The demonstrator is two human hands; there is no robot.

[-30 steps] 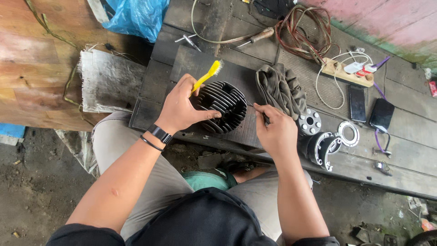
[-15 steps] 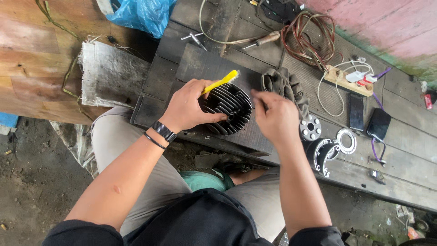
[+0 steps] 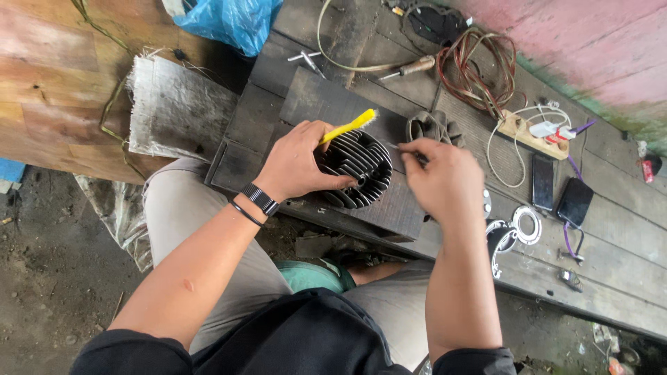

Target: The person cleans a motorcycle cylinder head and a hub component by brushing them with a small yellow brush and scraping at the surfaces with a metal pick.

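Observation:
A black finned engine cylinder head (image 3: 358,168) rests on a dark wooden block (image 3: 333,111). My left hand (image 3: 295,163) grips its left side, thumb on the fins, and also holds a yellow toothbrush (image 3: 347,126) that sticks up to the right. My right hand (image 3: 441,180) hovers just right of the cylinder head, fingers pinched on a thin metal pick (image 3: 399,147) whose tip points toward the fins. A crumpled grey rag (image 3: 431,125) lies behind my right hand.
Silver brake parts and a ring (image 3: 526,226) lie right of my forearm. Two phones (image 3: 542,182), a power strip (image 3: 531,128), coiled cable (image 3: 479,66), a wood-handled screwdriver (image 3: 410,68), a blue plastic bag (image 3: 233,21) and a woven sack (image 3: 174,111) surround the bench.
My right hand rose from the block's near edge to the cylinder head's upper right side with the pick. My left hand kept its grip. The view shifted slightly.

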